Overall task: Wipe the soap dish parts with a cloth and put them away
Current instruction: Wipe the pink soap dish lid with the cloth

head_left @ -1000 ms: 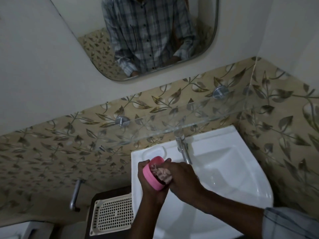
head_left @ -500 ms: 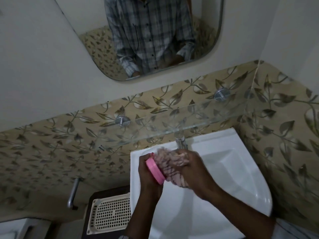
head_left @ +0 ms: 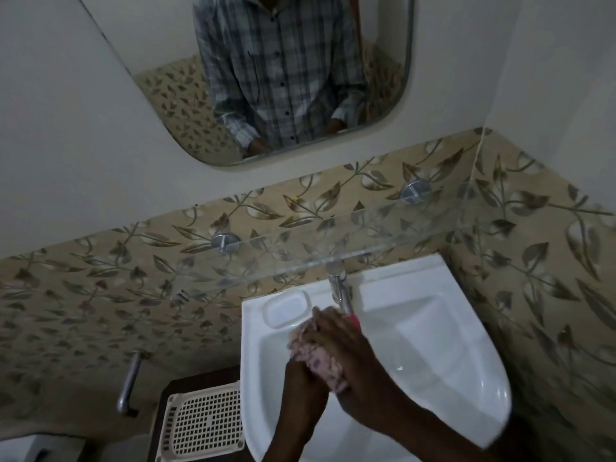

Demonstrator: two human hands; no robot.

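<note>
**Both hands close on cloth over the basin**

Above the white washbasin [head_left: 433, 345], the right hand [head_left: 353, 358] presses the pink cloth [head_left: 320, 361] with fingers wrapped around it. The left hand [head_left: 300, 378] grips from below. A red soap dish part [head_left: 354, 319] shows just beside the tap [head_left: 341, 291]. The basin's right side lies open.

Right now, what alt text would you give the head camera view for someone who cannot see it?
Two hands, left hand and right hand, press a pink patterned cloth around a mostly hidden pink soap dish part over a white corner sink. A tap, glass shelf and mirror sit above.
</note>
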